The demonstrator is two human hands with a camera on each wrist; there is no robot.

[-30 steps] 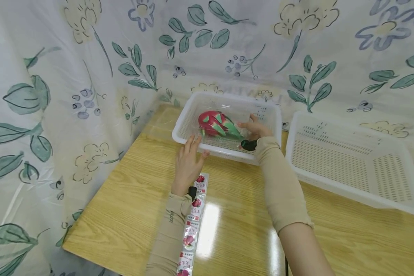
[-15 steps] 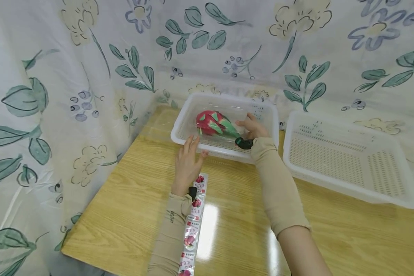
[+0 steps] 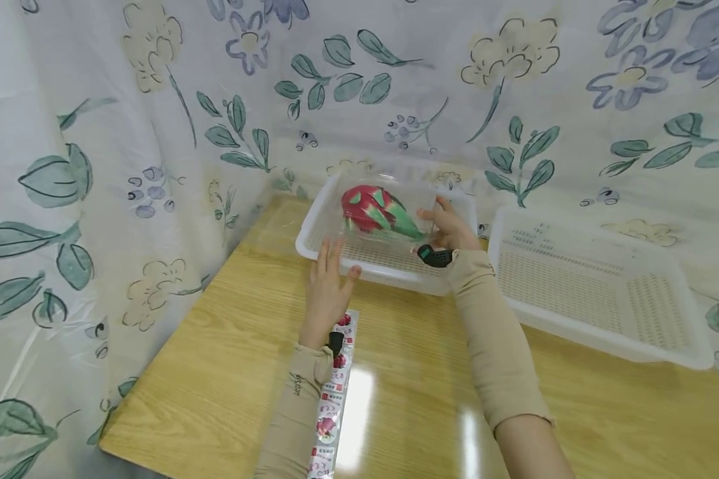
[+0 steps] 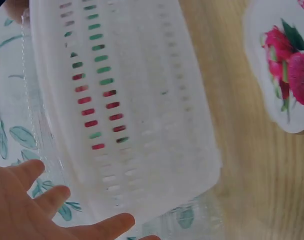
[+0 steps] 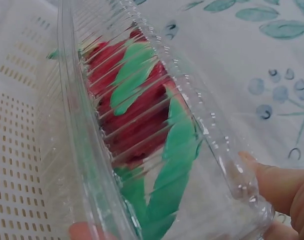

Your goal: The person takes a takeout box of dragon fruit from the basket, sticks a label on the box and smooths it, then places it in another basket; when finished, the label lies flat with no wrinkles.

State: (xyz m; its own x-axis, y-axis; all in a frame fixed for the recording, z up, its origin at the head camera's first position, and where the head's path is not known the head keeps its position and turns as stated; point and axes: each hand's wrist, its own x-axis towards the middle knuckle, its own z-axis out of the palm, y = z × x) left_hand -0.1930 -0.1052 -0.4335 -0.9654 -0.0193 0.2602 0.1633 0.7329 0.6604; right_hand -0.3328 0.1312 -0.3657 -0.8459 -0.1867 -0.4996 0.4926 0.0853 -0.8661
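Observation:
A red and green dragon fruit [image 3: 371, 209] lies inside a clear plastic box [image 5: 232, 175]. My right hand [image 3: 453, 226] grips the box at its right end, thumb on one side in the right wrist view and a fingertip on the other. The box is held over the white perforated basket [image 3: 389, 274] and overlaps its back rim in the head view. My left hand [image 3: 326, 296] is spread, fingertips right at the basket's front left rim. In the left wrist view, red and green show through the slots of the basket wall [image 4: 157, 125].
A second white basket [image 3: 581, 279] stands to the right. A strip of dragon fruit labels [image 3: 326, 426] lies on the wooden table [image 3: 216, 372], partly beneath my left forearm. A clear plastic piece [image 3: 281, 223] is left of the first basket. A floral curtain [image 3: 359, 133] hangs behind.
My right hand has raised the plastic box with the dragon fruit a little relative to the basket. My left hand stays at the rim. The head view has shifted slightly.

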